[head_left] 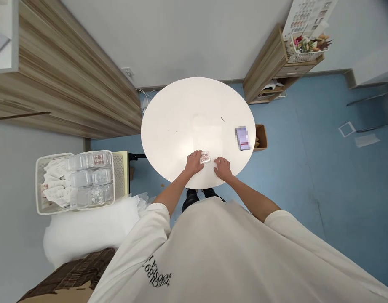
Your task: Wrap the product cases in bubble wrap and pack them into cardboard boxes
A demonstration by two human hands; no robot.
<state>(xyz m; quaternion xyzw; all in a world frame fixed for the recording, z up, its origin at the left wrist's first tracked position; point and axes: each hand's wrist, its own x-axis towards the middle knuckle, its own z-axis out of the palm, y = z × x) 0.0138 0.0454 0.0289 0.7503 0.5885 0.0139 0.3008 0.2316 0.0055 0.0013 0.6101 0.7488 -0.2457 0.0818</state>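
A small clear plastic case (205, 158) holding reddish pieces lies on the round white table (181, 122), near its front edge. My left hand (194, 162) rests at the case's left side, its fingers curled against it. My right hand (222, 167) lies on the tabletop just right of the case, fingers bent and close together, with nothing visible in them. A small dark speck (223, 119) lies further back on the table.
A purple blurred object (242, 138) sits at the table's right edge. A white basket (42, 185) with clear cases and packets stands to the left on a white bundle. A wooden cabinet (70, 92) flanks the left, a wooden shelf (266, 67) the back right. Blue floor lies to the right.
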